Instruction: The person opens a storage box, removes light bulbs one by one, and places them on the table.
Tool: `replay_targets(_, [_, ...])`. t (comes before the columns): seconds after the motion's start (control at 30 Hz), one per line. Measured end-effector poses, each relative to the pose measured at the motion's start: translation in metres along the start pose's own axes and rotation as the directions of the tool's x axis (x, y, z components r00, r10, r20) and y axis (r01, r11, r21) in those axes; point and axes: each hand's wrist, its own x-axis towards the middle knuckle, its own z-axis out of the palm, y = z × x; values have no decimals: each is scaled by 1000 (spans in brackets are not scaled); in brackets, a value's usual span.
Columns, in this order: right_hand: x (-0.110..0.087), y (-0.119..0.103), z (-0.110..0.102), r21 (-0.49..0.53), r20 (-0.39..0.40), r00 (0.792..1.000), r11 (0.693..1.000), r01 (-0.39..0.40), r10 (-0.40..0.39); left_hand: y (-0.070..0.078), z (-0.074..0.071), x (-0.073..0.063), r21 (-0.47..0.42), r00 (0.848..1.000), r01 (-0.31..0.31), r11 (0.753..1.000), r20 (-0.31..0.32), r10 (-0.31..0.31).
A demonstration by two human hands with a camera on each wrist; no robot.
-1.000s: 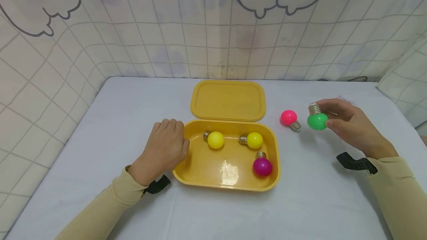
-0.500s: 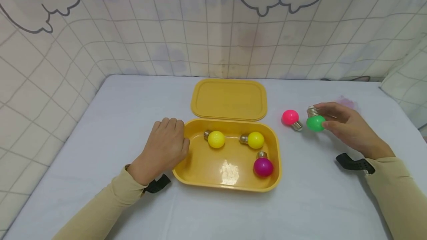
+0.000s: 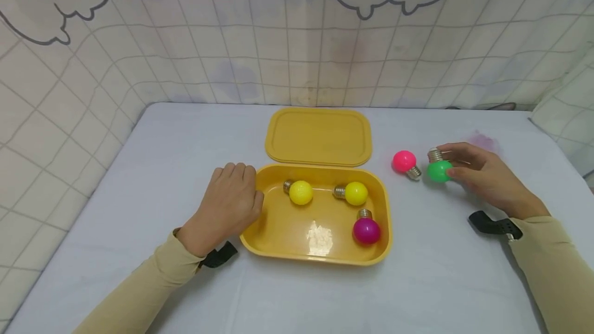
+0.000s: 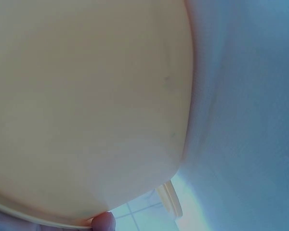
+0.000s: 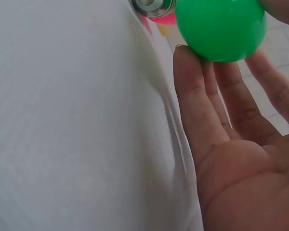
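My right hand (image 3: 484,177) pinches a green light bulb (image 3: 439,171) between thumb and fingers, its metal screw base pointing up, low over the white table. The green bulb (image 5: 221,29) also shows large at the fingertips in the right wrist view. Just left of it, a pink bulb (image 3: 404,161) lies on the cloth. My left hand (image 3: 227,207) grips the left rim of a shallow yellow box (image 3: 320,261). In the left wrist view, a fingertip (image 4: 104,221) shows at the rim of the box (image 4: 86,106). Inside lie two yellow bulbs (image 3: 300,193) and a purple bulb (image 3: 366,231).
The flat yellow lid (image 3: 318,136) lies on the table directly behind the box. White cloth (image 3: 297,303) covers the tabletop. A grid-patterned curtain (image 3: 287,40) hangs along the back edge and the sides.
Over the past second my right hand has lowered slightly with the green bulb towards the table. In the last half second it has barely moved. The left hand stays on the box rim.
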Motion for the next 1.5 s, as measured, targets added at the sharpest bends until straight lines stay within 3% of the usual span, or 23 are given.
replay_targets(0.3, [2, 3, -2, -180, -4, 992, 976, -124, 125, 0, 0, 1, -5, 1000, -7, 1000, -14, 7])
replay_targets(0.53, [1, -1, -7, -266, 7, 985, 950, -165, 173, 0, 0, 1, -10, 1000, 0, 1000, 3, 0])
replay_targets(1.07, [4, -14, -5, -319, 15, 980, 930, -183, 198, 1, 0, 0, -15, 999, -18, 1000, -47, 17])
replay_targets(1.33, [3, -12, -7, -296, 21, 975, 932, -207, 223, 1, -2, 1, -28, 1000, 11, 1000, 10, -11])
replay_targets(1.5, [0, -11, -9, -266, 11, 978, 943, -200, 210, 1, -2, 1, -26, 1000, 13, 1000, 13, -12])
